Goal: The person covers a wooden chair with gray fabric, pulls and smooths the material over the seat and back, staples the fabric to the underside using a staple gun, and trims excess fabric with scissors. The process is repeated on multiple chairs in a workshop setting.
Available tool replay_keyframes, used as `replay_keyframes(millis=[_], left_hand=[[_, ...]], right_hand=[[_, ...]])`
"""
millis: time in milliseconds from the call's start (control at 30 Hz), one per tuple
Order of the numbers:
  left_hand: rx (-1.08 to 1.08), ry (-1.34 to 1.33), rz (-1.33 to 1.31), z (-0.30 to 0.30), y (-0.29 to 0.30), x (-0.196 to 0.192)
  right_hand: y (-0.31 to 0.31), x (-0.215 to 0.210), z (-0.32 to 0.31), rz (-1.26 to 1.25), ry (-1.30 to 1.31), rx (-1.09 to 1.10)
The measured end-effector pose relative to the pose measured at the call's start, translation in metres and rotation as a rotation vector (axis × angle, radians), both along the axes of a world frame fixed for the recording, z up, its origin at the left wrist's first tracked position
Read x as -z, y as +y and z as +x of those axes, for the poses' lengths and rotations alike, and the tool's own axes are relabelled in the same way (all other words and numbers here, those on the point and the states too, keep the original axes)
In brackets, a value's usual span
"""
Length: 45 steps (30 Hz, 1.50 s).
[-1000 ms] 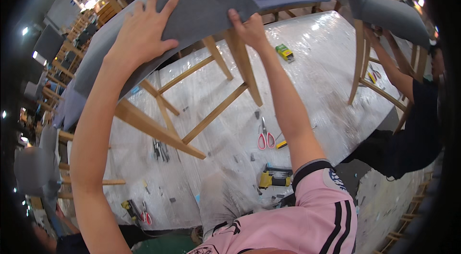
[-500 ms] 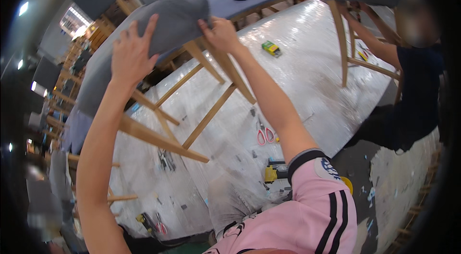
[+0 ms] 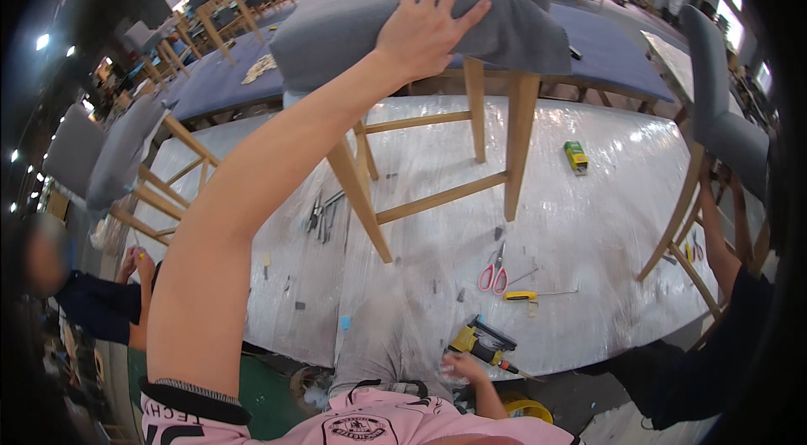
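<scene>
A bar chair with a grey fabric seat (image 3: 336, 21) and light wooden legs (image 3: 523, 142) stands upright on the plastic-covered table in front of me. My left hand (image 3: 420, 33) lies with spread fingers on top of its seat, near the loose-looking fabric at the right corner. My right hand (image 3: 464, 368) is low by the table's near edge, just beside a yellow and black staple gun (image 3: 481, 339); its fingers are slightly curled and seem to hold nothing.
On the table (image 3: 420, 277) lie red-handled scissors (image 3: 493, 273), a yellow-handled screwdriver (image 3: 521, 295), several metal tools (image 3: 322, 216) and a green-yellow box (image 3: 576, 157). One person (image 3: 702, 336) works on a chair at right, another (image 3: 101, 302) at left. A blue-topped table (image 3: 605, 58) stands behind.
My right hand has left the chair's seat and dropped to the staple gun. The chair has been turned and set upright, with my left hand still on its seat. The view has swung left.
</scene>
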<state>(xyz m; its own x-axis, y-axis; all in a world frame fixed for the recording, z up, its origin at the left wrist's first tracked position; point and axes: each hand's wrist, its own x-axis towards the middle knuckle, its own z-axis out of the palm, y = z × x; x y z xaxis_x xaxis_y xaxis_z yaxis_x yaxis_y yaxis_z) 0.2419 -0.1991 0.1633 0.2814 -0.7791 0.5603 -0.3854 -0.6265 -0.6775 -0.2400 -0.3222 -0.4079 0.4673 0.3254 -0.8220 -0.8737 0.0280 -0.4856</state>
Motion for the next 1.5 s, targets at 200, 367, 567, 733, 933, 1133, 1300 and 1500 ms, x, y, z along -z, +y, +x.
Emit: replay_keyframes(millis=[200,367,567,733,933,1133,1300,1500], left_hand=[[0.013,-0.032,-0.003,0.001,-0.003,-0.002],[0.023,-0.024,-0.005,-0.006,0.003,0.0],[0.01,-0.014,-0.002,-0.007,-0.003,0.0],[-0.008,-0.037,0.001,-0.007,-0.002,0.002],[-0.012,-0.022,-0.009,-0.01,-0.002,0.004],[0.013,-0.068,-0.022,-0.018,-0.005,0.006],[0.015,-0.005,-0.025,-0.028,-0.005,0.008],[-0.01,-0.019,-0.009,-0.025,-0.011,0.012]], right_hand=[[0.035,0.074,-0.043,0.102,0.116,1.142],[0.035,0.048,0.011,-0.014,0.307,1.219],[0.016,0.033,0.028,0.27,0.207,1.395],[-0.024,-0.02,0.05,0.283,-0.009,1.36],[0.001,-0.155,0.123,0.177,-0.536,1.443],[-0.007,-0.209,0.224,0.232,-1.056,1.487],[0.0,-0.284,0.299,-0.232,-1.52,1.102],[0.004,-0.356,0.347,-0.425,-1.679,0.86]])
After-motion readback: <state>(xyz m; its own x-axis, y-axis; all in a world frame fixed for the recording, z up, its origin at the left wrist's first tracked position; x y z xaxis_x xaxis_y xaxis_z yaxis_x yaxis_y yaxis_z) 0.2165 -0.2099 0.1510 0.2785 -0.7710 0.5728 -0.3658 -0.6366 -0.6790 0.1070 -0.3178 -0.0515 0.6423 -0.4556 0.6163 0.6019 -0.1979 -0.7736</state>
